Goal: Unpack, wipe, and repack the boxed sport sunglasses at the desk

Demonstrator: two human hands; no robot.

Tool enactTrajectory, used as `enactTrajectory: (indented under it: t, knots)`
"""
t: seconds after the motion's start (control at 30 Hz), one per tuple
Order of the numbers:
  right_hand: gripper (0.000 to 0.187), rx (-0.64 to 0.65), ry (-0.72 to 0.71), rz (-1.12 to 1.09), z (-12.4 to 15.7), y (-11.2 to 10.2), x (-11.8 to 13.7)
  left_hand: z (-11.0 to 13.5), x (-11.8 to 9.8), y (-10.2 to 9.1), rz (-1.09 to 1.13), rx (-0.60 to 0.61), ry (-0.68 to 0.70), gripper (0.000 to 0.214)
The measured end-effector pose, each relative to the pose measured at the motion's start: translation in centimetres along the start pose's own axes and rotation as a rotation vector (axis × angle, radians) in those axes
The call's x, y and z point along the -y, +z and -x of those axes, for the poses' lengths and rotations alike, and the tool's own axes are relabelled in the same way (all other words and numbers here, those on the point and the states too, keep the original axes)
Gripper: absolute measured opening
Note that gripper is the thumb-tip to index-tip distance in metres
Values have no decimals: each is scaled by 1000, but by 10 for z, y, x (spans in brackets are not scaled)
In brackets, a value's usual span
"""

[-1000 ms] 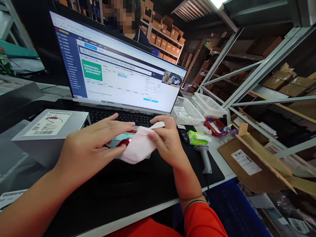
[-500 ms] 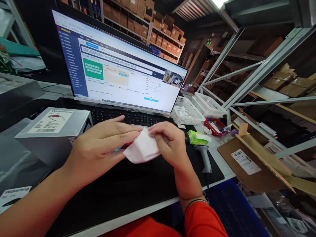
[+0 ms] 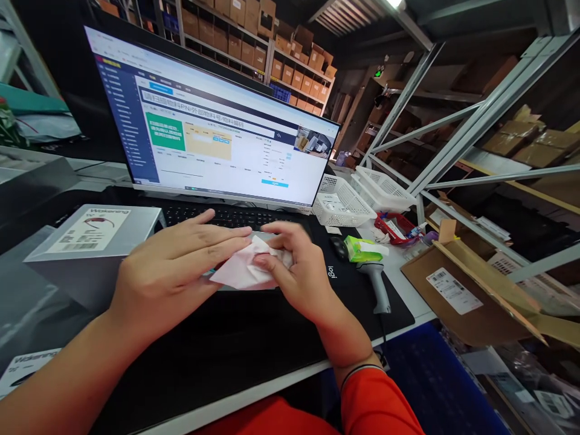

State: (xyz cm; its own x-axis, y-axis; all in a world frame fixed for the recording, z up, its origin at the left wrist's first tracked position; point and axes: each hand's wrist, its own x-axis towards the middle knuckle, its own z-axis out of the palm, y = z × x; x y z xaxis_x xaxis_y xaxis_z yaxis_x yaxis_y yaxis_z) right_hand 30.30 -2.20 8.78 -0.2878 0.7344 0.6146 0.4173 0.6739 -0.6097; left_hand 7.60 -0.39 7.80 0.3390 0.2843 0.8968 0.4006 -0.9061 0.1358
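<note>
In the middle of the view, above the black desk mat (image 3: pixel 217 356), both hands meet around a crumpled white tissue (image 3: pixel 242 267). My right hand (image 3: pixel 299 269) is closed on the tissue, with the thumb pressing down on it. My left hand (image 3: pixel 174 260) lies at the tissue's left side, fingers straight and together, thumb underneath. It grips something flat and pale, mostly covered by the tissue and fingers; its kind cannot be made out. Left of this hand stands a grey box (image 3: pixel 86 254) with a "Wakening" label.
A monitor (image 3: pixel 217 157) and black keyboard (image 3: pixel 194 214) stand behind the hands. To the right are a barcode scanner (image 3: pixel 377 287), a green tissue pack (image 3: pixel 362 249), a mouse (image 3: pixel 338 246), a white basket (image 3: pixel 342 208) and an open cardboard box (image 3: pixel 435 302).
The tissue has been bunched up and shifted slightly left and down, with my right thumb now on top. Red that showed by my left fingers is now covered. The view has turned slightly.
</note>
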Motion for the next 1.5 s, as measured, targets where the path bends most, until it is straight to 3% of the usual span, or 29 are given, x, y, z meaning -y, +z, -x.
enactTrajectory:
  t: [0.07,0.13,0.23,0.33,0.43,0.6,0.67,0.83,0.93,1.03,1.2,1.27,1.33,1.5]
  knots:
    - [19,38,32,-127,-2,-7,-3,1,2,-2,0,-7,5,56]
    - [7,164,11,-221,-7,-16,-6,1,4,-4,7,-19,-17,46]
    - [22,346,6,-357,-14,-35,-12,0,3,-6,40,-20,-93,38]
    - [25,413,14,-375,-17,-47,-16,-2,-1,-7,83,3,-131,34]
    - [24,353,6,-294,-14,-39,-12,-3,-3,-4,51,14,-108,31]
    - [31,147,39,-1,-6,4,3,3,3,7,-14,57,87,40]
    - [38,141,25,24,-7,9,3,6,6,10,17,44,100,39]
    - [49,534,-52,-227,-18,-35,-21,8,2,10,86,69,6,43]
    - [49,634,-48,-315,-20,-56,-32,6,-5,6,82,58,-65,47]
    - [49,559,-29,-321,-18,-47,-26,3,-6,3,34,30,-74,47]
    - [40,179,18,-40,-10,2,2,3,2,4,-2,46,78,62]
    - [39,166,12,3,-11,9,5,5,4,6,10,47,107,65]
    - [45,270,-6,-62,-14,1,-1,6,4,5,14,52,66,61]
    - [59,596,-87,-300,-22,-43,-31,4,-1,1,68,40,-102,44]
